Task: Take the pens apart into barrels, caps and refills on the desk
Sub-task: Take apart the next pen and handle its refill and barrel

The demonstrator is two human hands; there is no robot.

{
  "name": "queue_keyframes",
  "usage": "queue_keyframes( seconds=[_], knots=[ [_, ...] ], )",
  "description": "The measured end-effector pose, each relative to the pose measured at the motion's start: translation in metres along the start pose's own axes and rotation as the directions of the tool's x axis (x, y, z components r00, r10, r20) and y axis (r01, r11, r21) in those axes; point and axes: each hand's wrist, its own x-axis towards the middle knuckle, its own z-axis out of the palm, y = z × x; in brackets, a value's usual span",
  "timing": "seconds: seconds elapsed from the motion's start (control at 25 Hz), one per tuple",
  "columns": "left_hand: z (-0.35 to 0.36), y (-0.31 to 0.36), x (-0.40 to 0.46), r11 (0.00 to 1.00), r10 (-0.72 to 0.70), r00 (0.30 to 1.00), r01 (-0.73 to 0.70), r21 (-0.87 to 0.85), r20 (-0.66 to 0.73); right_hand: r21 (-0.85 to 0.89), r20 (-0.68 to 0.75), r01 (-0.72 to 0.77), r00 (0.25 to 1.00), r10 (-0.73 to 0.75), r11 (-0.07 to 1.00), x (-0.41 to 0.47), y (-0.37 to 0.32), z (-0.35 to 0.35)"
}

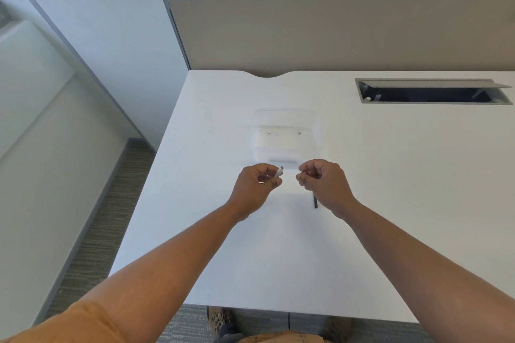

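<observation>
My left hand [257, 185] is closed around a white pen barrel [279, 171], whose open end pokes out between thumb and forefinger toward the right. My right hand [323, 184] is a short gap away, fingers pinched together; a small pale piece may sit at its fingertips, but I cannot make it out. Below the right hand a thin dark pen part [315, 201] sticks out downward; whether the hand holds it or it lies on the white desk [278, 253] is unclear. Both hands hover just above the desk.
A clear plastic box [287, 138] stands just behind the hands. A grey cable hatch [434, 91] is open at the back right, in front of a beige partition [334, 33]. The desk's left edge drops to carpet [106, 220].
</observation>
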Motion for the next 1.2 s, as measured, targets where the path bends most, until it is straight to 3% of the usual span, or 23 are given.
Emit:
queue_keyframes(
  seconds=[0.2,0.52,0.72,0.96,1.2],
  knots=[
    [0.0,0.001,-0.001,1.0,0.009,1.0,-0.008,0.027,-0.014,-0.292,-0.14,-0.118,0.987,0.08,0.949,0.005,0.033,-0.011],
    [0.0,-0.004,-0.004,1.0,0.001,1.0,-0.001,0.019,-0.023,-0.481,-0.082,-0.241,0.97,0.23,0.843,-0.004,0.053,-0.011],
    [0.0,-0.007,-0.005,0.999,-0.024,0.999,0.025,0.029,-0.029,-0.648,-0.016,-0.182,0.974,0.226,0.74,-0.007,0.056,-0.006],
    [-0.001,-0.007,-0.005,0.999,-0.028,0.999,0.029,0.028,-0.037,-0.675,-0.018,-0.181,0.973,0.229,0.715,-0.004,0.056,-0.005],
    [-0.001,-0.008,-0.006,0.997,-0.002,1.0,0.004,0.073,-0.027,-0.547,-0.025,-0.132,0.99,0.142,0.826,-0.001,0.042,-0.009]
  ],
)
